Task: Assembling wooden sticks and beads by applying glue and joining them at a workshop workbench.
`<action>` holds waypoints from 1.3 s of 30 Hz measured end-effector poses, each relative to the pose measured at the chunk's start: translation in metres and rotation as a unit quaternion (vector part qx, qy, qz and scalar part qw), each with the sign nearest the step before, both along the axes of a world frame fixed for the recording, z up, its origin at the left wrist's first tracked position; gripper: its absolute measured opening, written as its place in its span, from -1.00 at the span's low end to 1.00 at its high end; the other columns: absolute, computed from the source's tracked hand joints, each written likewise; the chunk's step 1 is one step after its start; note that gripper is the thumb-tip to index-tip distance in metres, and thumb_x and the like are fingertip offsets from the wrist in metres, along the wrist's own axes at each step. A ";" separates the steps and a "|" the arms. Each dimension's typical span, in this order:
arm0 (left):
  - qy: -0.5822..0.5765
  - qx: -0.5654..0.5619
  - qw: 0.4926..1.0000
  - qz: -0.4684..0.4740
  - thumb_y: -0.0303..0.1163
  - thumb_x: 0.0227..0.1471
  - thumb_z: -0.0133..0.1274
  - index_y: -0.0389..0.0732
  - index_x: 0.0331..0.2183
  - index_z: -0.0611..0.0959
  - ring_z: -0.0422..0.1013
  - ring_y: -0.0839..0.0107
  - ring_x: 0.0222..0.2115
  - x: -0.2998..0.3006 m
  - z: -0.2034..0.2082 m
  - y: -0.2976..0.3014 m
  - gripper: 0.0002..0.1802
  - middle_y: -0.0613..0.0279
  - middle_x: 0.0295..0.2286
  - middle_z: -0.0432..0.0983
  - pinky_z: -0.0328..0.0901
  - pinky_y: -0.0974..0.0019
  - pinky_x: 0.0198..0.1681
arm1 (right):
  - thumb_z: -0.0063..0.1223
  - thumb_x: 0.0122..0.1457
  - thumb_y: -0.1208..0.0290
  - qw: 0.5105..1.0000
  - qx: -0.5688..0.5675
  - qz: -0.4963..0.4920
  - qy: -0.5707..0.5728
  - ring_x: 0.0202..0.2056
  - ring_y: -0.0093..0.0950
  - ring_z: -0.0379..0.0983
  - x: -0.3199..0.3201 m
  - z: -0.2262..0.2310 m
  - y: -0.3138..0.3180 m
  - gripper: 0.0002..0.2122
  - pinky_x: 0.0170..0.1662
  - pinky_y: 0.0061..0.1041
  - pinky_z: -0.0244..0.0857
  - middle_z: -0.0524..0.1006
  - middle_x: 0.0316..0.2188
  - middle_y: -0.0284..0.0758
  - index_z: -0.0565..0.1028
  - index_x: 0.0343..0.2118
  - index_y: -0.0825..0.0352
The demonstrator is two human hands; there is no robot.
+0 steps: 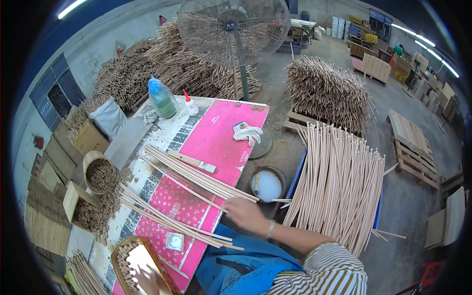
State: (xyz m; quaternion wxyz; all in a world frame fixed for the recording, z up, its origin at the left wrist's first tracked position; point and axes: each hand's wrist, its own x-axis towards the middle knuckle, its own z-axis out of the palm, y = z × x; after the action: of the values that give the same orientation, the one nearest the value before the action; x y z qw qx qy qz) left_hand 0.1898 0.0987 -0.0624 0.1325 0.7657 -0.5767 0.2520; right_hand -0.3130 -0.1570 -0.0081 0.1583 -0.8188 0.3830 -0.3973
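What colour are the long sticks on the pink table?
The sticks are pale tan, like plain wood; they show best in the head view.

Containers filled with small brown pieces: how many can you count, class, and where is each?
2. A round-mouthed container lies tipped at the left side of the table; a squarer container lies tipped just below it in the picture. Others may be hidden.

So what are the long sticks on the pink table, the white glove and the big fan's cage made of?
The sticks look like bare wood: pale tan, with no obvious shine. The glove seems to be soft cloth, perhaps knitted, as it lies creased and matte. The fan's cage is probably metal, judging by its thin grey wires; whether it's plated or painted, I can't tell.
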 end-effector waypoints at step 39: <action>0.770 -0.127 0.616 -0.108 -0.39 0.27 0.07 -0.27 -0.08 0.57 0.44 0.64 -0.43 -0.208 0.135 -0.052 -0.77 0.35 -0.41 0.50 0.39 0.59 -0.36 | -0.04 0.39 0.27 0.765 0.532 0.232 -0.279 -0.56 -0.72 0.30 0.055 -0.001 -0.027 -0.78 -0.48 -0.66 0.22 0.44 -0.57 -0.50 0.50 -0.35 0.28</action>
State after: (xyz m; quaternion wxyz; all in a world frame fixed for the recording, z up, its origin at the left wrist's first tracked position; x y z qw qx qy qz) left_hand -0.0181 0.0469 0.0723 0.6502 0.5868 -0.3041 -0.3748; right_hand -0.2584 -0.1836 -0.0092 0.7557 -0.5203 0.2696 -0.2924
